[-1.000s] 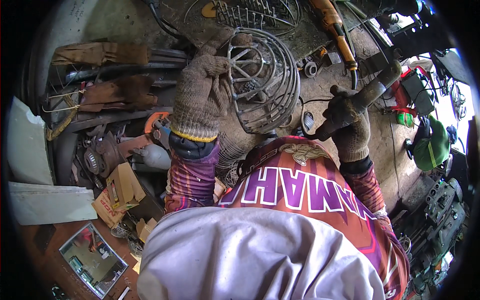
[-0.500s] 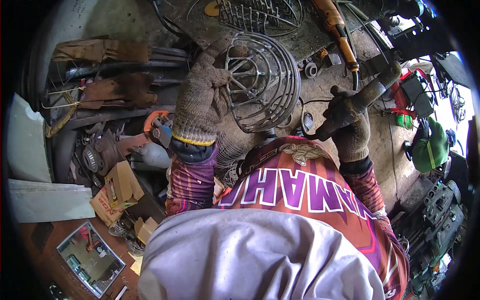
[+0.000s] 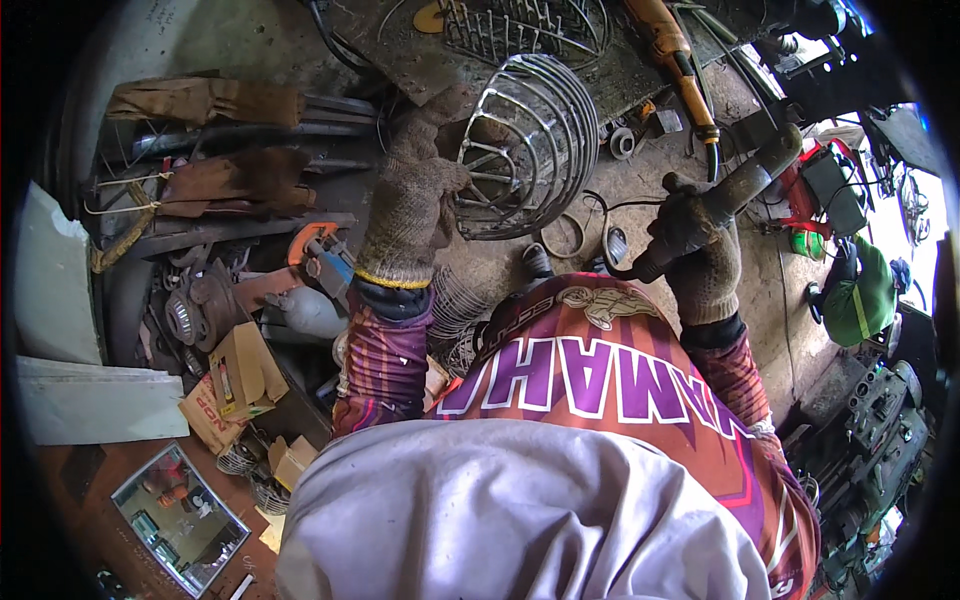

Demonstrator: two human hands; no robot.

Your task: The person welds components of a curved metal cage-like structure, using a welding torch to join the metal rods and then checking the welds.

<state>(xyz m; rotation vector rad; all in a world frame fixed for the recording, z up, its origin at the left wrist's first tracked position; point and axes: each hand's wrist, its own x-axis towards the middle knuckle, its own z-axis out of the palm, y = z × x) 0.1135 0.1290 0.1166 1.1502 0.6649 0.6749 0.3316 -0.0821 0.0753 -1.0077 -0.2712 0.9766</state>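
My left hand (image 3: 412,190), in a dirty knitted glove with a yellow cuff edge, is closed on the rim of a round wire basket (image 3: 540,140) of shiny metal rings and bars. The basket hangs tilted in front of me, its bars fanning to the right. My gloved right hand (image 3: 700,235) grips a dark grey, tube-shaped hand tool (image 3: 755,175) with a thick rounded far end. A thin black cord curves from the tool's lower end. Basket and tool are apart.
An orange power tool (image 3: 672,50) lies on the workbench (image 3: 640,85) beside a wire rack (image 3: 520,30). Metal bars, scrap and cardboard boxes (image 3: 250,370) crowd the left. At the right are a person in green (image 3: 862,300) and a dark machine (image 3: 880,440).
My left hand has shifted slightly and turned the wire basket, so its bars now tilt upward and its lower edge sits higher. The right hand and its tool stay put.
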